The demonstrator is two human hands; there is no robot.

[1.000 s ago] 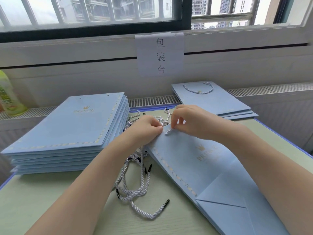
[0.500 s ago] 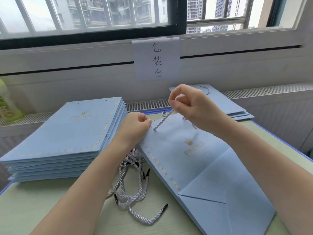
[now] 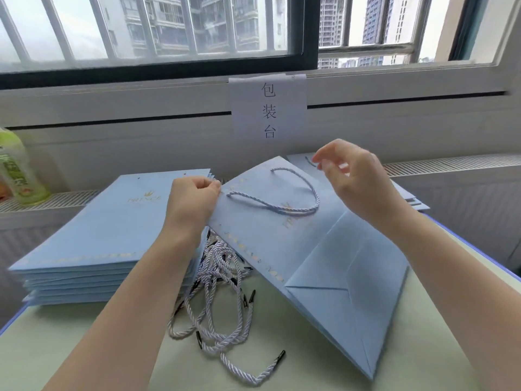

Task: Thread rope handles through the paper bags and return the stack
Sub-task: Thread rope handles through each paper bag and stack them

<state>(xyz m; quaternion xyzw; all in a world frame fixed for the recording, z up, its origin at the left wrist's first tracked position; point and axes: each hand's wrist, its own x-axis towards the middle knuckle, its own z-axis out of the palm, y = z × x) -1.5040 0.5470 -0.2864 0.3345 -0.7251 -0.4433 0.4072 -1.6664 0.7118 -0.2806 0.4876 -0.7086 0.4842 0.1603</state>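
The left hand (image 3: 194, 198) pinches the top left corner of a flat light-blue paper bag (image 3: 315, 255), its fingers curled round the edge just beside one end of the rope handle (image 3: 284, 193). The right hand (image 3: 355, 182) hovers above the bag's far top corner with its fingers loosely bent and apart, holding nothing. The handle is a twisted pale cord that lies in a loop on the bag's upper face, both ends going into the paper near the top edge. The bag is tilted, its top raised toward the window and its folded bottom resting on the pale green table (image 3: 310, 371). Under its left edge lies a tangle of loose rope handles (image 3: 217, 303) with black tips. To the left stands a stack of unthreaded bags (image 3: 93, 238); behind the right hand lies a smaller pile of bags (image 3: 408, 197), a cord showing on its top one. A green bottle (image 3: 17, 170) stands on the sill at far left, and a paper sign (image 3: 267, 111) hangs below the window.
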